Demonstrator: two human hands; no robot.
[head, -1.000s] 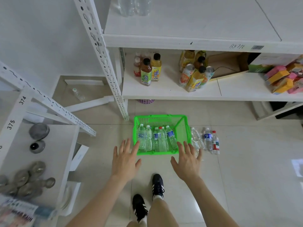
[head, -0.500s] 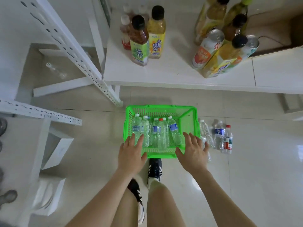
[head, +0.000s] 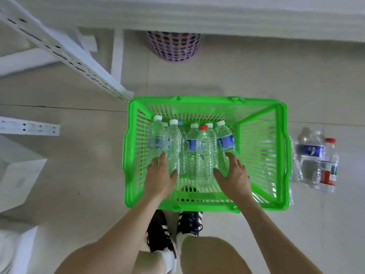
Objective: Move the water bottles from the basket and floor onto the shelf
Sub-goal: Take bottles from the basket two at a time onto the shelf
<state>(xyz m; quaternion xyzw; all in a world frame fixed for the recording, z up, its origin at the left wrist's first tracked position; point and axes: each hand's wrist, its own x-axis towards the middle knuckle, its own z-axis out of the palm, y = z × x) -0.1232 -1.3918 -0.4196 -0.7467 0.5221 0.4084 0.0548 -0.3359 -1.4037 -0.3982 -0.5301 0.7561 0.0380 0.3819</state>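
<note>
Both hands have come down into the basket since half a second ago. The left hand [head: 161,176] and right hand [head: 234,176] lie open, fingers spread on clear ribbed plastic water bottles [head: 204,155]. These lie side by side in the slatted green basket [head: 260,155]. More bottles [head: 316,161] lie on the glossy tiled floor [head: 256,76] just right of it.
</note>
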